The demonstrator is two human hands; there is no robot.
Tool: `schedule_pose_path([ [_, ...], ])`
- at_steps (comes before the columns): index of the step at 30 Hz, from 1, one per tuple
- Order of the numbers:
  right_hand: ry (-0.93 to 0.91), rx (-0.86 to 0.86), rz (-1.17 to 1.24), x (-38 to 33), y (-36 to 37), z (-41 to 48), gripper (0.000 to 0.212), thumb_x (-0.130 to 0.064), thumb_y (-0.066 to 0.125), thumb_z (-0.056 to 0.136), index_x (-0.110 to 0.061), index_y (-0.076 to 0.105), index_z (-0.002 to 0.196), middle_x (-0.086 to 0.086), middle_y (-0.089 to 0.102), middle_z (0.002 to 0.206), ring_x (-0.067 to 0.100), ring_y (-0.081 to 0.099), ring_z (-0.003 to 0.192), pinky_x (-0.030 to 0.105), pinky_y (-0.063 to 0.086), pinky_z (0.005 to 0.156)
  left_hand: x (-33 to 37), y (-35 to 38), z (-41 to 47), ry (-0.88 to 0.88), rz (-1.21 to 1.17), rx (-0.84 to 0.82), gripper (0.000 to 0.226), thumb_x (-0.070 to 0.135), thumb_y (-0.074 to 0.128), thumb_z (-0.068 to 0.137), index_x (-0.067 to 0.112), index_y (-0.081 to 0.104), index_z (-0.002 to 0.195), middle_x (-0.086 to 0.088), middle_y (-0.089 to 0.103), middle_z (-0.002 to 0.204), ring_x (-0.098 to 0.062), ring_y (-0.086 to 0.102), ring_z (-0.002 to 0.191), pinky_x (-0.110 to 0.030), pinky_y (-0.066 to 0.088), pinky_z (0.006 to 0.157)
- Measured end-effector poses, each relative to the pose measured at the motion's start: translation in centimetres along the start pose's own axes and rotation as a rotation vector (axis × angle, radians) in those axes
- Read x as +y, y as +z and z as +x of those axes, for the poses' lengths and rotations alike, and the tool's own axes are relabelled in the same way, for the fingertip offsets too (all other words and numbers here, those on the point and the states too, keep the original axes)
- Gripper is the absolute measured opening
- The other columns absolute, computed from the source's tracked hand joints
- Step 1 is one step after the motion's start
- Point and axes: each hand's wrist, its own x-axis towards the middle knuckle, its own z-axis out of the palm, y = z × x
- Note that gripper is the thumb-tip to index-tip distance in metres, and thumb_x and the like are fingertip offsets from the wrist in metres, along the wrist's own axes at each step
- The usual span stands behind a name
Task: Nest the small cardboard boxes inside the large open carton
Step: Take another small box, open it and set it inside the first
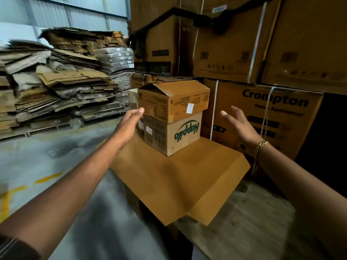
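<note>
Left hand (129,124) perhaps touches the upper box (174,102); right hand (238,124) hovers apart.

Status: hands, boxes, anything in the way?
Left hand open, at left edge of top box. Right hand open, off both boxes. Top one sits on Happilo box, neither nested yet. Nothing between hands and boxes.

The upper box (174,102) in front of me is mid-brown with dark print and a white sticker (190,108). The lower box (169,136) is paler tan with green lettering (186,129). The cardboard sheet (178,177) under them is plain orange-brown. The big carton (262,117) behind is brown with black lettering and white straps (214,109). The floor (37,156) is grey with yellow lines (48,177). My bracelet (260,145) is gold.
</note>
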Motion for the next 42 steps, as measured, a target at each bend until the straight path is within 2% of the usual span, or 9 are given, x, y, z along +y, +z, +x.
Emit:
schedule_pose_path([
  [5,0.107,-0.074,0.186,0.3,5.5,8.7,0.085,-0.064,0.054,0.091,-0.027,0.017,0.159,0.004,0.024,0.164,0.032,0.029,0.147,0.056,0.033,0.110,-2.7,-1.0,7.9,-0.054,0.031,-0.036,0.058,0.068,0.043,0.095,0.031,0.055,0.139,0.004,0.050,0.150,-0.020,0.043,0.139,-0.042,0.034,0.106],
  [8,0.214,-0.137,0.243,0.2,8.2,13.2,0.090,-0.074,0.054,0.084,-0.033,0.019,0.157,0.006,0.027,0.163,0.039,0.029,0.146,0.068,0.029,0.109,-3.8,-1.6,12.7,-0.067,0.065,-0.037,0.054,0.065,0.044,0.097,0.026,0.064,0.128,0.002,0.052,0.147,-0.020,0.044,0.138,-0.040,0.035,0.104],
  [13,0.316,-0.197,0.283,-0.3,12.3,19.6,0.091,-0.078,0.049,0.083,-0.037,0.016,0.157,0.010,0.026,0.163,0.046,0.026,0.145,0.071,0.029,0.103,-5.6,-1.9,20.6,-0.129,0.082,-0.062,0.048,0.058,0.042,0.101,0.020,0.064,0.121,-0.001,0.049,0.151,-0.023,0.041,0.139,-0.038,0.031,0.099],
  [18,0.464,-0.255,0.261,0.6,16.1,24.5,0.102,-0.085,0.052,0.074,-0.043,0.012,0.157,0.017,0.018,0.165,0.054,0.017,0.146,0.082,0.016,0.103,-8.5,-1.6,29.7,-0.266,0.113,-0.105,0.064,0.059,0.043,0.100,0.018,0.045,0.150,-0.007,0.042,0.157,-0.029,0.038,0.144,-0.046,0.029,0.112],
  [23,0.546,-0.169,0.286,1.7,20.6,29.7,0.110,-0.087,0.056,0.068,-0.042,0.010,0.158,0.015,0.008,0.167,0.054,0.013,0.147,0.083,0.018,0.101,-12.3,-2.7,40.0,-0.328,0.043,-0.134,0.078,0.075,0.040,0.092,0.024,0.041,0.151,-0.011,0.041,0.157,-0.033,0.039,0.142,-0.057,0.028,0.115],
  [30,0.695,-0.067,0.391,1.5,26.3,35.8,0.145,-0.098,0.067,0.033,-0.037,0.022,0.157,0.018,0.022,0.164,0.051,0.022,0.145,0.083,0.024,0.095,-16.7,-4.7,53.7,-0.403,-0.160,-0.183,0.101,0.090,0.045,0.075,0.014,0.051,0.142,-0.017,0.056,0.140,-0.036,0.051,0.131,-0.056,0.037,0.107],
  [33,0.724,-0.011,0.422,1.1,27.7,37.8,0.150,-0.097,0.068,0.029,-0.031,0.026,0.156,0.020,0.034,0.158,0.050,0.028,0.143,0.081,0.024,0.097,-18.1,-4.3,58.3,-0.417,-0.198,-0.243,0.113,0.095,0.047,0.068,0.012,0.050,0.145,-0.013,0.063,0.123,-0.029,0.059,0.111,-0.054,0.039,0.102],
  [36,0.758,0.050,0.408,0.5,28.8,39.2,0.150,-0.098,0.067,0.028,-0.027,0.029,0.155,0.023,0.042,0.152,0.051,0.032,0.141,0.081,0.024,0.099,-18.9,-3.4,61.5,-0.428,-0.199,-0.396,0.128,0.099,0.049,0.058,0.015,0.037,0.154,-0.012,0.045,0.154,-0.033,0.044,0.137,-0.056,0.032,0.109],
  [42,0.815,0.096,0.395,0.6,29.3,40.7,0.140,-0.095,0.071,0.030,-0.018,0.045,0.144,0.025,0.062,0.131,0.052,0.049,0.127,0.080,0.028,0.099,-18.6,-2.4,65.2,-0.448,-0.206,-0.575,0.115,0.088,0.055,0.070,0.019,0.027,0.158,-0.014,0.032,0.162,-0.043,0.029,0.147,-0.066,0.033,0.108],
])
